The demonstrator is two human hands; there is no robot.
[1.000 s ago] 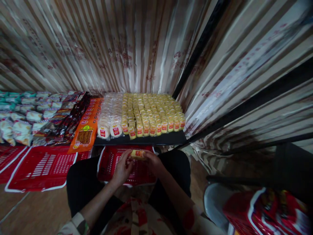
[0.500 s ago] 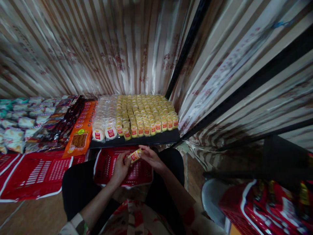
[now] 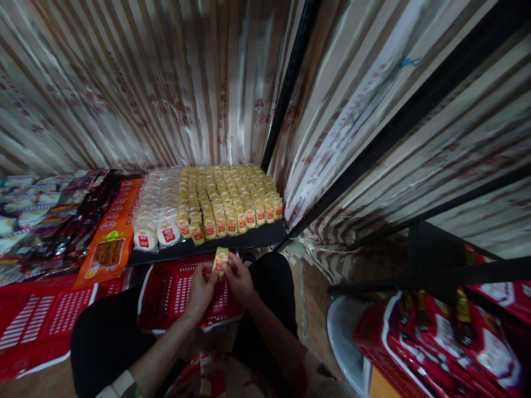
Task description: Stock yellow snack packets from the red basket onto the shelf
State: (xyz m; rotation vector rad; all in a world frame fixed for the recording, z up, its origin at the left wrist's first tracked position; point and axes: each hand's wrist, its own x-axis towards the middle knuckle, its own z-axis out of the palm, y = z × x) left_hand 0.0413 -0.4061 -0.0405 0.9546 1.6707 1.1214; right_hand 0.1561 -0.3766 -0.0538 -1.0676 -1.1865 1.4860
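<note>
Between my two hands I hold a small yellow wrapped snack cake upright, its red and white label showing. My left hand pinches its left side. The fingers of my right hand are closed on its right edge. Below both hands lies a red plastic basket between my knees. Just beyond, rows of the same yellow wrapped cakes stand packed on a black shelf. To their left are rows of round white wrapped cakes.
An orange snack packet hangs over the shelf edge at left, beside dark and pale packets. Another red basket sits below. Black frame posts stand before a curtain. At right, a red basket holds red packets.
My right hand has closed on the cake, which has turned from lying slanted to upright. The camera view has swung to the right, so the shelf appears further left.
</note>
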